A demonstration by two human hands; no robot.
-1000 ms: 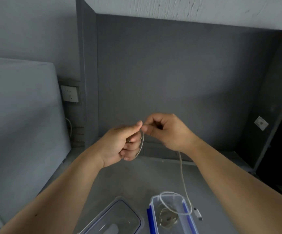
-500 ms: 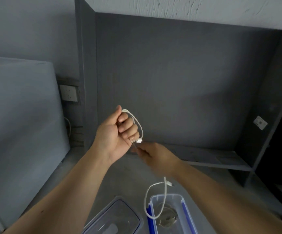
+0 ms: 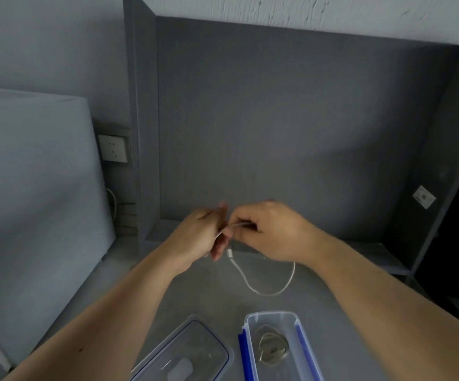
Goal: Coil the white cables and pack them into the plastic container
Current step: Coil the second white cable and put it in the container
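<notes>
At the bottom edge of the frame, right of centre, the plastic container [image 3: 272, 318] stands open on the grey bench [image 3: 195, 292]. It is clear with blue clips on its long sides, and one coiled cable [image 3: 273, 350] already lies inside it. Just beside it, to the left, the clear lid [image 3: 192, 353] lies flat on the bench, apart from the container.

Above these, both bare forearms come in from the lower corners and meet in the middle of the frame. The left hand [image 3: 198, 235] is closed around part of the white cable [image 3: 266, 290], with its fingers curled. The right hand [image 3: 266, 232] touches the left one and pinches the same cable between thumb and fingers. From the hands the cable hangs down in a loose loop in the centre of the frame, and a small white plug [image 3: 229, 253] shows just under the left hand. Whether the loop touches the bench cannot be told.

Behind the hands a dark grey back panel [image 3: 291, 127] rises. At the left of the frame a white wall socket [image 3: 112, 147] sits beside a pale grey board [image 3: 35, 174].
</notes>
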